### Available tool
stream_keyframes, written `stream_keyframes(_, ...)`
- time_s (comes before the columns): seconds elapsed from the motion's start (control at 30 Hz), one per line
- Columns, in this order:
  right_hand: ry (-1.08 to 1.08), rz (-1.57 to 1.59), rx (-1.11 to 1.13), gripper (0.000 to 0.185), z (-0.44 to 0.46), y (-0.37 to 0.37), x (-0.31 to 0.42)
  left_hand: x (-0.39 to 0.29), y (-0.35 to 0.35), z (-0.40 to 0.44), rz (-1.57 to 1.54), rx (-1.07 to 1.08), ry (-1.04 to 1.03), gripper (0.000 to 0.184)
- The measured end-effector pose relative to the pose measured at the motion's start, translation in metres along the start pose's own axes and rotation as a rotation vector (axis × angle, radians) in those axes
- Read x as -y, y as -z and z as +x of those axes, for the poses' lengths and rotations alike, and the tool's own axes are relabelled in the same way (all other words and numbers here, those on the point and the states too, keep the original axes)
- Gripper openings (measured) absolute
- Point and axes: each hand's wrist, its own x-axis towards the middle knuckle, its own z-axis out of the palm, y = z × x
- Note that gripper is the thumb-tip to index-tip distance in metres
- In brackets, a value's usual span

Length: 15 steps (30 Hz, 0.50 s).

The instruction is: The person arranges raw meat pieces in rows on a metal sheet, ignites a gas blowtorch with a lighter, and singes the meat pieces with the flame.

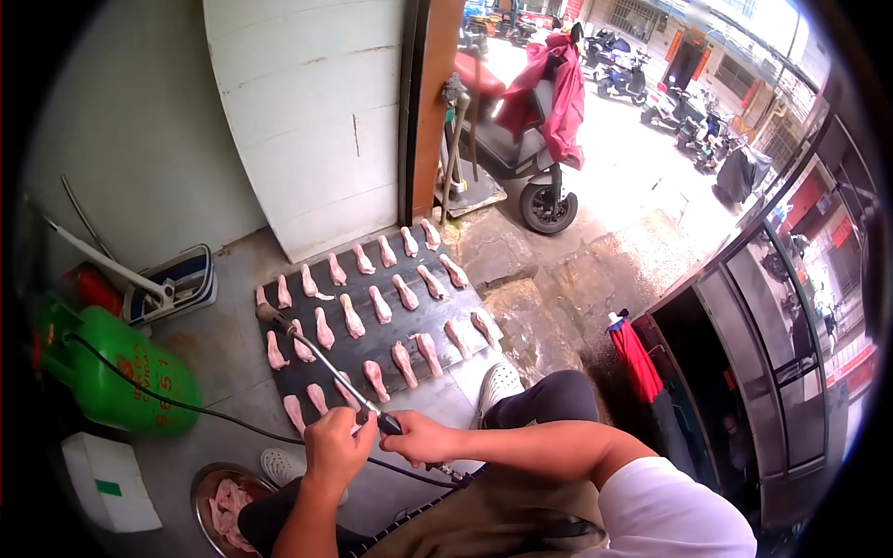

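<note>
Rows of raw pieces of meat (353, 316) lie on a dark flat board (419, 321) on the floor. A gas torch (321, 353) with a long metal tube reaches over the left part of the board, its nozzle near the pieces there. My right hand (420, 437) is wrapped round the torch's black handle. Beside it, my left hand (339, 446) is closed at the handle's upper end, with fingertips and thumb together; what it pinches is too small to tell. No flame can be made out.
A green gas cylinder (130, 372) stands left, with a black hose (251, 428) running across. A metal bowl (206, 476) of meat and a white box (110, 482) sit lower left. A scooter (530, 130) is outside the doorway.
</note>
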Motion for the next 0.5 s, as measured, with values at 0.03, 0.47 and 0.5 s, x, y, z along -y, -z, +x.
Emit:
stream_keyframes(0.03, -0.025, 0.041, 0.021, 0.016, 0.004, 0.001, -0.002, 0.003, -0.001, 0.0, 0.01, -0.003, -0.013, 0.022)
stream_keyframes(0.47, -0.18, 0.197, -0.015, 0.015, 0.001, 0.01, 0.021, 0.017, -0.01, 0.01, -0.147, 0.032, 0.201, 0.043)
stream_keyframes(0.5, -0.187, 0.188, -0.027, 0.014, -0.002, 0.009, 0.022, 0.017, -0.012, 0.009, -0.159, 0.034, 0.206, 0.043)
